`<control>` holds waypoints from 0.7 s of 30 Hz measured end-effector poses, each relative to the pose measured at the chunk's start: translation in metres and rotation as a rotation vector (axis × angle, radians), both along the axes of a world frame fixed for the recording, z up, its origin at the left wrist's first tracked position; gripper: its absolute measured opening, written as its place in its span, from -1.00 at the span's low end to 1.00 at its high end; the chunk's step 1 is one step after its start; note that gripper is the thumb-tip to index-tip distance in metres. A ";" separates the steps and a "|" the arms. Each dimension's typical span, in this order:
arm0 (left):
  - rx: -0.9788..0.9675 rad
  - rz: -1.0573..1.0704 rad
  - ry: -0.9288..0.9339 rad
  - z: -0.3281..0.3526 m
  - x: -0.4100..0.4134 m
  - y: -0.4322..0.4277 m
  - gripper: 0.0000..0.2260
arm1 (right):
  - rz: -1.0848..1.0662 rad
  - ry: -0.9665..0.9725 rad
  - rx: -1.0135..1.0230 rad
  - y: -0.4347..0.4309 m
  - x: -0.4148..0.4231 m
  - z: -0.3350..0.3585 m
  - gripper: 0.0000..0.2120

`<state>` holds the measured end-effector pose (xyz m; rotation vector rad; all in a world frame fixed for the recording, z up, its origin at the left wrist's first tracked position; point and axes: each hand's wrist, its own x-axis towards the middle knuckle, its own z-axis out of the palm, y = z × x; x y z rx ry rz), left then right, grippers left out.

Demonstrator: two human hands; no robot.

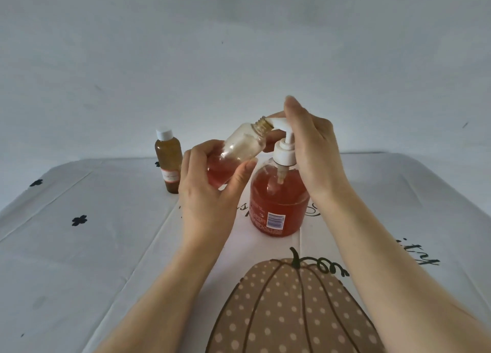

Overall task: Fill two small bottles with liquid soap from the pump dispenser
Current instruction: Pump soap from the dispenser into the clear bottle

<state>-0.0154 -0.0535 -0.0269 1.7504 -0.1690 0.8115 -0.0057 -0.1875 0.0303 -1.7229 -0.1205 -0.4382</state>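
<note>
Filling seems midway: left fingers grasp the tilted clear plastic bottle, right fingers pinch the white pump head, needing another press.

The dispenser is clear, glossy plastic, and its pump is smooth white plastic. The open small bottle looks like clear, shiny plastic. The capped bottle is translucent brown with a paper label. The tablecloth is matt, creased cloth.

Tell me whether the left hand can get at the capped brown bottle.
Likely not yet: the left hand holds the clear bottle at the pump spout. Nothing stands between it and the brown bottle, though.
</note>
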 end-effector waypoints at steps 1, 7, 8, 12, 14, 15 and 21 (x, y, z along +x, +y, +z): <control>0.000 0.003 0.001 0.000 0.000 0.000 -0.55 | 0.001 0.003 0.005 0.001 -0.001 0.001 -0.49; -0.023 -0.009 -0.023 0.000 -0.001 0.001 -0.58 | -0.003 0.033 0.003 0.004 -0.004 0.004 -0.45; -0.025 -0.004 -0.023 0.000 0.000 0.001 -0.56 | 0.001 0.028 0.022 0.003 -0.004 0.004 -0.52; -0.035 -0.006 -0.014 0.001 0.000 0.001 -0.51 | 0.024 0.038 0.082 0.002 -0.004 0.004 -0.64; -0.038 -0.011 -0.003 0.002 0.000 0.002 -0.52 | 0.042 0.047 0.100 0.003 -0.004 0.006 -0.65; -0.035 -0.011 0.002 0.002 0.000 0.002 -0.52 | 0.050 0.050 0.106 0.002 -0.004 0.006 -0.66; -0.049 -0.023 0.023 0.000 -0.001 0.003 -0.50 | 0.051 0.070 0.025 0.000 0.001 0.001 -0.64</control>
